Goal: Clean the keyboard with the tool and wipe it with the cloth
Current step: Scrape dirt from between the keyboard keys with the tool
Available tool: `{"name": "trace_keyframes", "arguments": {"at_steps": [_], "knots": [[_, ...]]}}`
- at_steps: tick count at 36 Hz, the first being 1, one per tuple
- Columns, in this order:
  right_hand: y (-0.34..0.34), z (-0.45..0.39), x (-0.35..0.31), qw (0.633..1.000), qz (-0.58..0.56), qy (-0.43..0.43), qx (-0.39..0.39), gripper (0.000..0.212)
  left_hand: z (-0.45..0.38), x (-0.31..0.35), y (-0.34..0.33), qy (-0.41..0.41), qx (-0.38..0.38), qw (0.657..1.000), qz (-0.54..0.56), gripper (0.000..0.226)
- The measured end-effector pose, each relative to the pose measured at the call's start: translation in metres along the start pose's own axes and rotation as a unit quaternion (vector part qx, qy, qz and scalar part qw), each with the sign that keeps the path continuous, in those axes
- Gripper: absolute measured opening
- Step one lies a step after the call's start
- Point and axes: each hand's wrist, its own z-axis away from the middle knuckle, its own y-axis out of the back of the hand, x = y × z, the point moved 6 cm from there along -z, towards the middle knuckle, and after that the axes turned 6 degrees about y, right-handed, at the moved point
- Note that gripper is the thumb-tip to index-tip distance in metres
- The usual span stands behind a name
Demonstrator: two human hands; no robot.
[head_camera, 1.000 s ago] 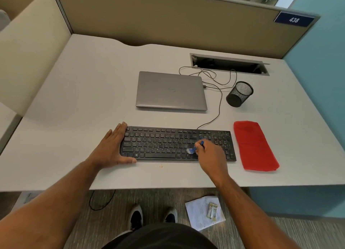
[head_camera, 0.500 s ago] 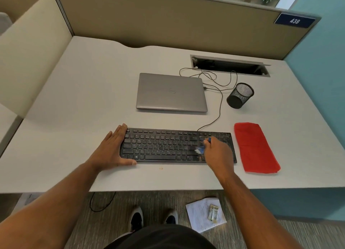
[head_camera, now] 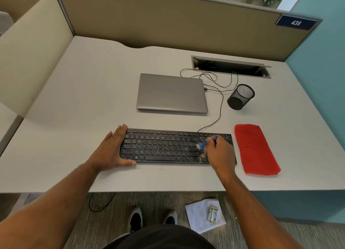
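Over the keyboard [head_camera: 164, 146] right end, brush [head_camera: 204, 145] is gripped by right hand [head_camera: 221, 155]; left hand [head_camera: 112, 149] laid flat. Crumbs [head_camera: 203, 156] may be flicked onto cloth [head_camera: 255, 147] nearby.

Office cubicle: partition [head_camera: 168, 20], numbered plate [head_camera: 295, 22], laptop [head_camera: 171, 93].

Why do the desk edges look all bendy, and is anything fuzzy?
In the head view the wide-angle lens bows the desk edges and the partition; the number sign is smeared, and the blue brush in the right hand looks slightly blurred; the laptop is fairly sharp; light is soft and even, shadows faint.
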Motion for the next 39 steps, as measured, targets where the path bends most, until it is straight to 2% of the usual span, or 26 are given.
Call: {"name": "trace_keyframes", "arguments": {"at_steps": [2, 5, 8, 10, 14, 17, 19, 24, 28, 31, 34, 39], "knots": [[-0.012, -0.002, -0.009, 0.998, -0.016, 0.026, -0.049, 0.026, 0.000, 0.000, 0.000, 0.000, -0.001, 1.000, -0.001, 0.148], [-0.022, -0.006, -0.017, 0.991, 0.061, 0.059, -0.103, 0.025, 0.001, 0.001, 0.000, 0.000, -0.004, 1.000, 0.001, 0.148], [-0.013, -0.014, -0.015, 0.981, 0.161, 0.069, -0.082, 0.029, 0.000, 0.001, 0.000, -0.001, -0.001, 1.000, 0.000, 0.148], [-0.003, -0.019, -0.010, 0.980, 0.182, 0.045, -0.061, 0.031, 0.000, 0.001, -0.001, 0.000, -0.002, 1.000, 0.000, 0.148], [0.003, -0.019, -0.010, 0.991, 0.130, 0.022, -0.026, 0.029, -0.001, 0.000, 0.000, 0.001, 0.000, 1.000, -0.002, 0.148], [-0.011, -0.016, -0.018, 0.995, 0.066, 0.037, -0.059, 0.027, 0.000, 0.000, 0.000, 0.001, 0.000, 1.000, 0.000, 0.148], [-0.018, -0.015, -0.014, 0.994, 0.080, 0.031, -0.070, 0.026, 0.000, 0.000, -0.001, 0.001, -0.002, 1.000, -0.001, 0.148], [-0.005, -0.017, 0.006, 0.996, 0.090, -0.024, -0.002, 0.030, 0.000, 0.000, -0.001, 0.001, -0.003, 1.000, -0.001, 0.149], [-0.008, -0.014, -0.005, 0.999, 0.032, 0.006, 0.007, 0.028, 0.000, -0.001, 0.000, 0.002, -0.003, 1.000, -0.002, 0.149], [-0.014, -0.013, -0.004, 0.997, 0.078, 0.019, -0.016, 0.028, 0.000, -0.001, -0.001, 0.002, -0.005, 1.000, 0.000, 0.148], [-0.005, -0.019, 0.003, 0.995, 0.100, -0.002, 0.014, 0.027, 0.000, 0.000, 0.000, 0.001, -0.004, 1.000, 0.000, 0.148], [0.002, -0.030, -0.020, 0.998, 0.011, 0.047, 0.027, 0.026, 0.000, 0.000, 0.000, 0.000, -0.002, 1.000, 0.001, 0.148]]}}
